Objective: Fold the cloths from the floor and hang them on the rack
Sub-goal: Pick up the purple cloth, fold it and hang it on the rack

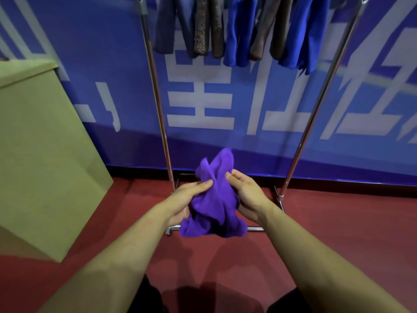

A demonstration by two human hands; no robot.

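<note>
Red floor point(338, 233), blue banner wall point(101, 86) with white characters, cardboard box point(45, 143) at left. Crumpled purple cloth point(214, 199) held above floor before chrome rack point(158, 98), pinched by left hand point(182, 199) and right hand point(248, 197) fingers.

Head camera looks forward and down, close over both forearms; rack point(320, 93) stands near ahead.
</note>
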